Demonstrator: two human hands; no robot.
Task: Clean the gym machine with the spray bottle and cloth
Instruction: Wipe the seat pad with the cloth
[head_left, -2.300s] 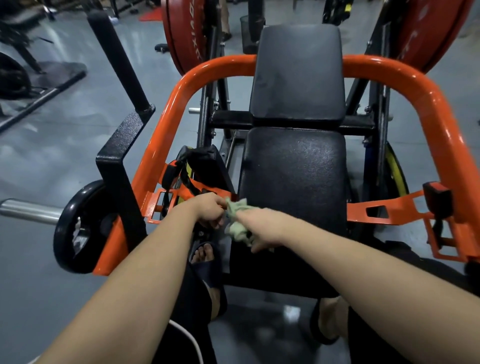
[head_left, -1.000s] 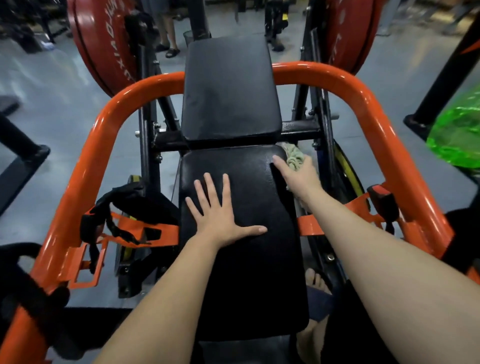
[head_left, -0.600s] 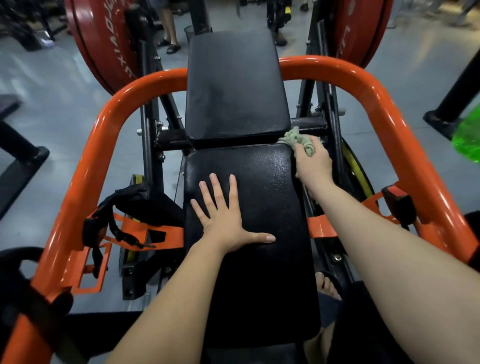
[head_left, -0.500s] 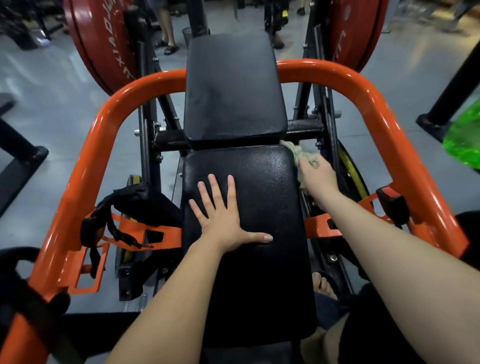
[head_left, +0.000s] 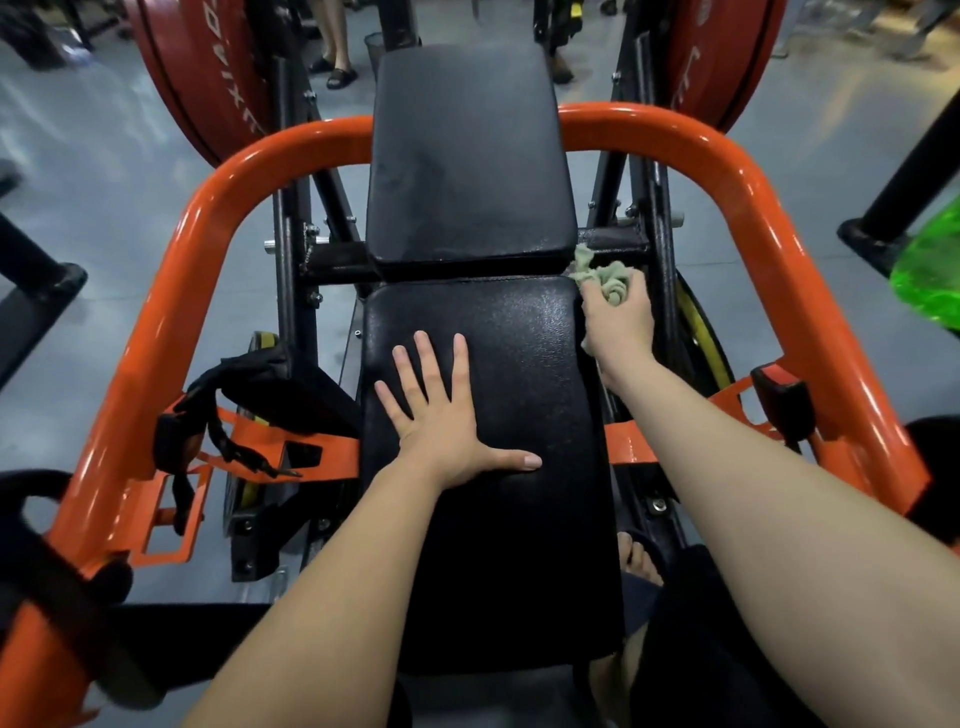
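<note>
The gym machine has a black lower pad (head_left: 519, 364), a black upper pad (head_left: 467, 156) and a curved orange frame (head_left: 208, 234). My left hand (head_left: 447, 415) lies flat with spread fingers on the lower pad. My right hand (head_left: 618, 322) grips a crumpled pale green cloth (head_left: 602, 275) against the pad's far right corner, by the gap between the two pads. A bright green translucent object (head_left: 930, 280), possibly the spray bottle, shows at the right edge; I cannot tell for sure.
Red weight plates (head_left: 208, 78) hang on both sides behind the frame. A black strap (head_left: 223, 400) and orange brackets sit left of the pad. A black post (head_left: 914, 171) stands at right. Someone's sandalled feet (head_left: 337, 73) are on the grey floor beyond.
My right hand has rubbed the cloth back and forth along the pad's right edge and now sits at the far corner. My left hand stays flat on the pad.
</note>
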